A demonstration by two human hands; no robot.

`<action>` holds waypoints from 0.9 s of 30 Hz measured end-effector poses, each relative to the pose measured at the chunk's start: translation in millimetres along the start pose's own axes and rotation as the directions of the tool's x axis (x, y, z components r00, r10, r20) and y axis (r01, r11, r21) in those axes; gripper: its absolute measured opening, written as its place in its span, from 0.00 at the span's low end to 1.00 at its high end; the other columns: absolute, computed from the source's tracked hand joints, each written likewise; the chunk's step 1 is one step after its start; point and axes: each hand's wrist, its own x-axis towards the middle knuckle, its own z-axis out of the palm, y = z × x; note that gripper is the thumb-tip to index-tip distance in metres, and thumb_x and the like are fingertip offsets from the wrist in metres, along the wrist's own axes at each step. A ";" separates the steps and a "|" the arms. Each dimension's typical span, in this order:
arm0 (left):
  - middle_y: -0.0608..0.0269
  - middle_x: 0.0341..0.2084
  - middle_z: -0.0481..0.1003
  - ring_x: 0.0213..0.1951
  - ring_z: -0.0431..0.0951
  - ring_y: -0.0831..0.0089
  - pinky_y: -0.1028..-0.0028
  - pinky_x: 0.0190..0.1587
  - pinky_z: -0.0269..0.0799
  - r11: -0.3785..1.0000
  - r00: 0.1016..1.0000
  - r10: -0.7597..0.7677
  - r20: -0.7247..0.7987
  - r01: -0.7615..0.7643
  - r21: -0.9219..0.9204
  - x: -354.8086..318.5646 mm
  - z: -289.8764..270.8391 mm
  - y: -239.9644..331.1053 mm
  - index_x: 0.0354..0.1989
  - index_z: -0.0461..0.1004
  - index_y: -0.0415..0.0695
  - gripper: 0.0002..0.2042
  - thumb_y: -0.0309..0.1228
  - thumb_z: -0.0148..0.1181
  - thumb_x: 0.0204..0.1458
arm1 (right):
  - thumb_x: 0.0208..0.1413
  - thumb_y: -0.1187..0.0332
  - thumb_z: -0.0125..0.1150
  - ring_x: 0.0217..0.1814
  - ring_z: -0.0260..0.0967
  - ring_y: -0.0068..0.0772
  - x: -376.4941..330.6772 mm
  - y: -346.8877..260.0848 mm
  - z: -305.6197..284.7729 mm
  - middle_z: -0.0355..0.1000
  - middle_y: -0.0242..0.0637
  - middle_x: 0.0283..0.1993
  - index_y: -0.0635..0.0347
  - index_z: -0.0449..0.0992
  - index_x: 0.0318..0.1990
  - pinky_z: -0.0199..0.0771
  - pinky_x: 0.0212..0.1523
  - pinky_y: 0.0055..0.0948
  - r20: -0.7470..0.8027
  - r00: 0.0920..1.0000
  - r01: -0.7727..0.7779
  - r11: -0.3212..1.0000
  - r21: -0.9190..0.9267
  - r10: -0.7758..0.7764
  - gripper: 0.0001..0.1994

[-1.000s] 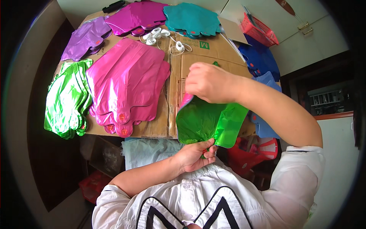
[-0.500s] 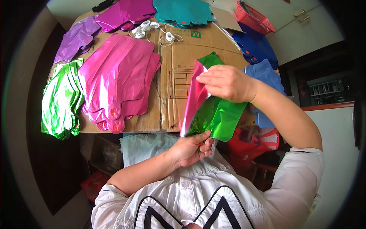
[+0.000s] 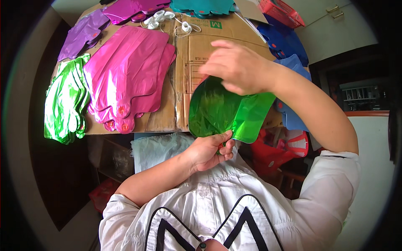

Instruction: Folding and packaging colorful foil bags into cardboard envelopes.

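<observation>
My left hand (image 3: 212, 150) is closed, thumb against fingers, on the gathered lower end of a shiny green foil sheet (image 3: 247, 121). The sheet hangs spread in front of my chest, over the near edge of the cardboard. Above its upper part is my right hand (image 3: 239, 69), palm down with fingers apart. It hides the sheet's top edge, where a little reddish pink shows. Left of it, flat pink foil pieces (image 3: 130, 67) with rounded lobes lie stacked, beside a pile of bright green foil pieces (image 3: 65, 102).
Purple (image 3: 81, 35), magenta (image 3: 134, 8), teal (image 3: 203, 6) and blue (image 3: 287, 42) foil piles ring the cardboard (image 3: 161, 121). White cord (image 3: 161, 17) lies in loops at the back. A red basket (image 3: 280, 13) stands far right; a red bag (image 3: 270, 157) hangs below the right edge.
My right hand has moved up and slightly left, its fingers now apart. The folded pink side has swung out of sight, leaving the green face spread. My left hand keeps its hold.
</observation>
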 end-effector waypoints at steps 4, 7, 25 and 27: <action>0.71 0.19 0.62 0.23 0.56 0.79 0.74 0.36 0.62 1.000 1.000 -0.001 -0.022 0.001 0.006 -1.3 3.0 0.7 0.28 0.64 0.45 0.12 0.35 0.44 0.65 | 0.33 0.71 0.68 0.44 0.71 0.37 45.2 -23.1 1.4 0.73 0.34 0.33 0.55 0.75 0.38 0.48 0.70 0.47 0.202 0.979 0.039 0.998 -0.056 -0.027 0.18; 0.71 0.20 0.62 0.23 0.57 0.79 0.74 0.35 0.62 1.000 1.000 -0.006 -0.015 0.006 0.009 0.3 0.3 -0.6 0.29 0.64 0.46 0.11 0.34 0.46 0.64 | 0.34 0.68 0.68 0.43 0.72 0.34 73.6 -56.0 1.8 0.74 0.31 0.30 0.53 0.74 0.33 0.52 0.67 0.43 0.441 0.893 0.148 0.985 -0.086 -0.096 0.14; 0.71 0.21 0.64 0.23 0.57 0.79 0.73 0.34 0.63 0.999 1.000 0.023 0.015 -0.024 0.030 0.2 -0.7 2.1 0.29 0.64 0.48 0.10 0.34 0.49 0.63 | 0.36 0.65 0.62 0.39 0.69 0.29 59.3 -69.5 15.1 0.72 0.26 0.26 0.51 0.79 0.23 0.62 0.50 0.30 0.404 0.882 0.247 0.968 0.045 -0.244 0.04; 0.71 0.21 0.64 0.23 0.57 0.79 0.73 0.35 0.63 1.000 1.000 -0.006 0.027 0.006 0.009 1.8 -3.7 0.7 0.28 0.65 0.47 0.11 0.35 0.47 0.64 | 0.36 0.66 0.62 0.38 0.69 0.30 59.4 -58.9 16.9 0.71 0.27 0.25 0.51 0.79 0.22 0.62 0.50 0.31 0.307 0.918 0.242 0.968 0.064 -0.250 0.04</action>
